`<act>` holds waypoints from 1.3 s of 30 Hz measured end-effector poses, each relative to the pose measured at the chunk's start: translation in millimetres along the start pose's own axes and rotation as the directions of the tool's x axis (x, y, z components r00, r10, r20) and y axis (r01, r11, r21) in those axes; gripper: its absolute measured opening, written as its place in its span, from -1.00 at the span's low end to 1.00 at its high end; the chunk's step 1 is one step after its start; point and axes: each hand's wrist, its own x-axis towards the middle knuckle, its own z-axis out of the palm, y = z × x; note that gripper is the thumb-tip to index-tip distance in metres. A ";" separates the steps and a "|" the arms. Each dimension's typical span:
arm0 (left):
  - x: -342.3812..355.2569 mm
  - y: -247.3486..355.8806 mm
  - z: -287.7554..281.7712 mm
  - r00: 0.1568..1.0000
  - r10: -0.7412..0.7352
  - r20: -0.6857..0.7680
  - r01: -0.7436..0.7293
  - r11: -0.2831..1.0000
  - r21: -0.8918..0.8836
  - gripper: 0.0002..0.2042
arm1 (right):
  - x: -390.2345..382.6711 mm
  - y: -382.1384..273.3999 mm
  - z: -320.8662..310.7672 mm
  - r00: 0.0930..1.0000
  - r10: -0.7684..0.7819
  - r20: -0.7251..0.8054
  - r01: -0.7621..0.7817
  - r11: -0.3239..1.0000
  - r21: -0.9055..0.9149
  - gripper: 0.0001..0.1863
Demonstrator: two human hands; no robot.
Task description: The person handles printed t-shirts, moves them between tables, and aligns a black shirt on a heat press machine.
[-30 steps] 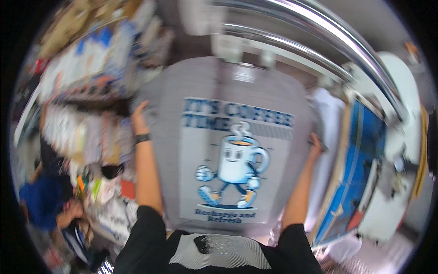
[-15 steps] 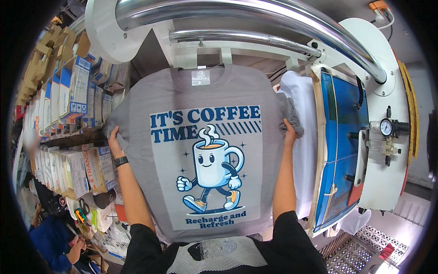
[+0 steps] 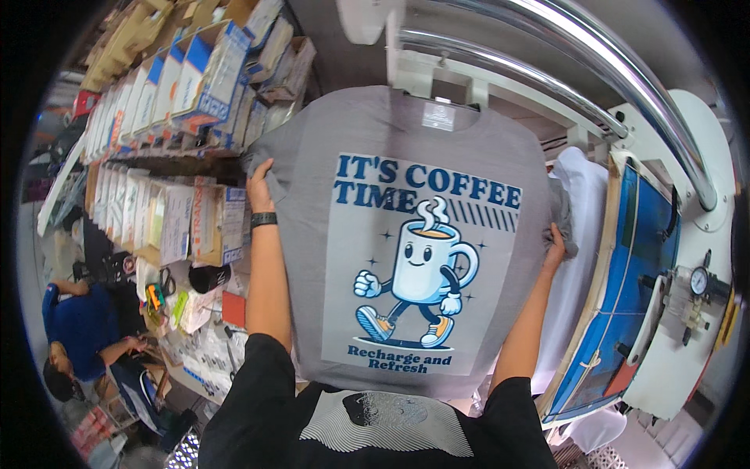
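Head view: the person holds a grey T-shirt [image 3: 391,234] spread between both hands, printed front facing the camera. Left hand [image 3: 260,186] has a narrow grip on one sleeve, thumb on top; right hand [image 3: 555,248] has the other sleeve, cloth bunched in the grip (fingers mostly hidden behind it). Shirt is in front of the torso, collar pointing away, hem close to the chest; cannot tell if hem and body touch. Print is a walking cartoon mug [image 3: 426,258] on a paler rectangle, dark blue lettering above and below.

Step in hand reads as a spread-out hold, full print in sight. Any next move probably calls for both grips travelling together with even tension, else the middle may sag or crease.

Edges: beyond the collar, a thin chrome bar [image 3: 531,76] and a thicker chrome tube [image 3: 660,117] limit reach forward. Right side looks tight: white cloth [image 3: 574,219] just beside the sleeve, then a blue panel [image 3: 625,289] with a pale edge, pressure gauge [image 3: 699,281] further out. Left side has shelved boxes [image 3: 168,219] near the left hand (exact gap unclear, fisheye). Co-worker in a blue top [image 3: 86,328] is well apart, lower left. Easiest room seems to be back toward the torso.
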 end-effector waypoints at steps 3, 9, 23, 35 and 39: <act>4.4 -4.1 -4.7 0.998 0.026 -0.056 -0.027 0.999 -0.032 -0.64 | -0.5 -3.8 6.9 1.000 0.015 0.001 -0.015 1.000 0.019 -0.75; 4.3 -2.4 -0.5 0.999 -0.024 -0.044 0.022 0.999 -0.042 -0.68 | 9.3 8.4 -9.4 0.997 -0.072 0.032 0.073 0.997 -0.008 -0.72; 13.5 -2.1 -16.0 0.995 -0.096 0.024 0.098 0.990 -0.103 -0.64 | -33.1 -42.5 37.4 0.999 0.010 -0.051 -0.008 1.000 0.030 -0.61; -228.5 74.6 11.5 0.882 0.290 0.371 -0.471 0.528 0.707 -0.62 | -217.3 -127.3 15.5 0.824 -0.439 0.357 0.546 0.451 -0.706 -0.70; -257.9 82.1 31.1 0.678 0.245 0.693 -0.732 0.307 0.608 -0.66 | -253.7 -127.2 37.3 0.710 -0.374 0.597 0.704 0.409 -0.581 -0.64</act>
